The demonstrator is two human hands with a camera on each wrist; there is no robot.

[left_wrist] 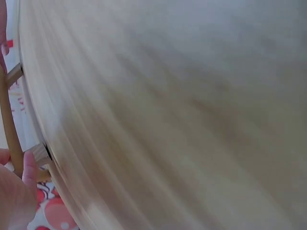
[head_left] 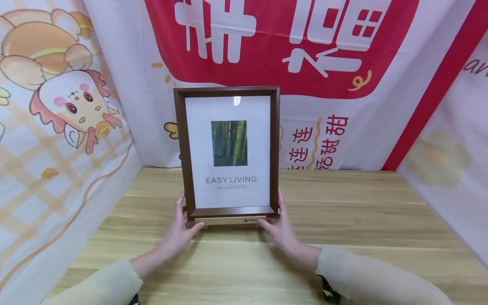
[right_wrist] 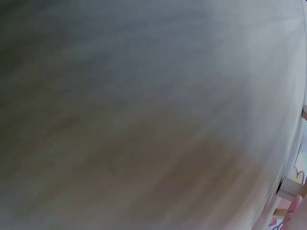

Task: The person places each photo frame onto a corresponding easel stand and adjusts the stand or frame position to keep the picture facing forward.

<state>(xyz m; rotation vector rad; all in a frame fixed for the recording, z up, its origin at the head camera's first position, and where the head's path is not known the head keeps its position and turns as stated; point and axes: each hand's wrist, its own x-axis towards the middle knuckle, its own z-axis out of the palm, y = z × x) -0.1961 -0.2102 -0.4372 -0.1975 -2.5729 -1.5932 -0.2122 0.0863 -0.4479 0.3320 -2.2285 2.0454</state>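
A brown picture frame stands upright, leaning slightly back, on a light wooden easel stand. Behind its glass a white sheet shows a green bamboo picture and the words EASY LIVING. My left hand grips the stand's left end, thumb at the front ledge and fingers up beside the frame's lower corner. At the opposite end my right hand holds the stand the same way. In the left wrist view, thumb and finger close around the stand's bar near a foot. The right wrist view catches only fingertips by another foot.
The wood-grain table spreads around the stand. Behind it hangs a white cloth with a large red printed panel. A cartoon-printed cloth walls the left side, and a pale cloth the right.
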